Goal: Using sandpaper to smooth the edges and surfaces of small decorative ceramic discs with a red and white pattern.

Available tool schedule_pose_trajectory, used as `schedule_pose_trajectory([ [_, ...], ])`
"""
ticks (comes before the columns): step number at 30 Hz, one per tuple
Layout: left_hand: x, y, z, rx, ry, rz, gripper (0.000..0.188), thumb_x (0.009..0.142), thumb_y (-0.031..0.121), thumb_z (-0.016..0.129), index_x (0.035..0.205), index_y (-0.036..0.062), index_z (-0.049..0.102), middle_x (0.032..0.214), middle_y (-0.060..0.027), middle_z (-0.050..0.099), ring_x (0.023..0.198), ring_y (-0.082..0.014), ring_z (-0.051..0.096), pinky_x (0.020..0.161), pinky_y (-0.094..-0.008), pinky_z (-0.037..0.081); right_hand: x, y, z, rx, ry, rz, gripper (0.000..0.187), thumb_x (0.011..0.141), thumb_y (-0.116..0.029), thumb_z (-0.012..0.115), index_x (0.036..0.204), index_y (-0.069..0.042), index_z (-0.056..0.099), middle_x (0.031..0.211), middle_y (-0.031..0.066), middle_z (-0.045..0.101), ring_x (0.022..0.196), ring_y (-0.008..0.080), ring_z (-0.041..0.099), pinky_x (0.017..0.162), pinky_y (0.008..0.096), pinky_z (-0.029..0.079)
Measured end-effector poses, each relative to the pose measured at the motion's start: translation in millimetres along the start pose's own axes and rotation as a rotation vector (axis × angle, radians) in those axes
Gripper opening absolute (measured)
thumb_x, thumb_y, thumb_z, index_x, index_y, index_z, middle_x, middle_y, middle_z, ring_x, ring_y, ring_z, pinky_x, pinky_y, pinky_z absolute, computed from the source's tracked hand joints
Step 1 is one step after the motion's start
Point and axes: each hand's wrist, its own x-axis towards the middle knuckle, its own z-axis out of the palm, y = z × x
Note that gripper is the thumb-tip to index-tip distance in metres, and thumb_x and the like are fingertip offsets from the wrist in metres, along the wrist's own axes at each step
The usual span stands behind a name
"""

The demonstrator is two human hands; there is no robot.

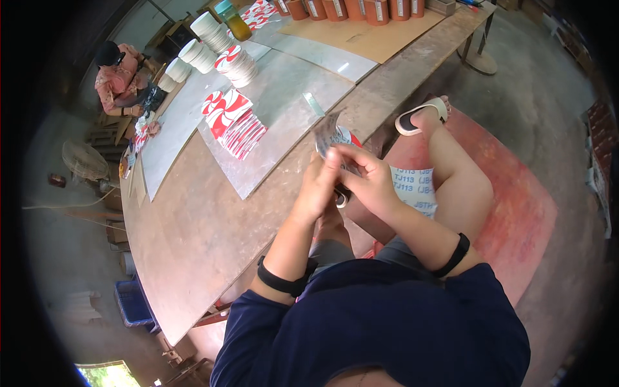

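Observation:
Both of my hands are together above my lap, beside the table edge. My left hand has its fingers closed on a red-and-white sticker with a thin printed backing, curled upward. My right hand pinches the same piece from the other side, thumb and forefinger bent. How far the backing is parted from the sticker I cannot tell. A loose sheet of printed backing paper rests by my right thigh. On the table, a fanned stack of red-and-white swirl stickers lies ahead on the left.
Stacks of white round pieces, one topped with a swirl, stand on the grey sheet. Behind them is a bottle of amber liquid. Brown pots line the far edge. Another person works at the far left.

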Motion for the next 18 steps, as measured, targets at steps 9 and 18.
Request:
schedule_pose_trajectory([
  [9,-5,18,-5,-0.478,0.092,-0.18,0.066,0.088,0.056,0.031,0.123,0.0009,0.04,0.114,-0.0165,0.053,0.1,-0.0281,0.056,0.082,-0.0437,0.047,5,-11,-9,0.374,-0.052,0.243,0.012,0.081,-0.001,0.06,0.093,-0.001,0.059,0.089,0.0048,0.061,0.081,0.0101,0.058,0.073,0.0242,0.048],
  [18,-8,18,-20,-0.4,0.262,-0.173,0.053,0.093,0.044,0.029,0.124,0.0018,0.039,0.115,-0.0161,0.053,0.102,-0.0281,0.055,0.085,-0.0436,0.046,14,-20,-19,0.29,-0.244,0.303,0.021,0.083,-0.018,0.061,0.099,-0.006,0.053,0.064,-0.0054,0.039,0.05,0.0029,0.033,0.046,0.0185,0.027],
])
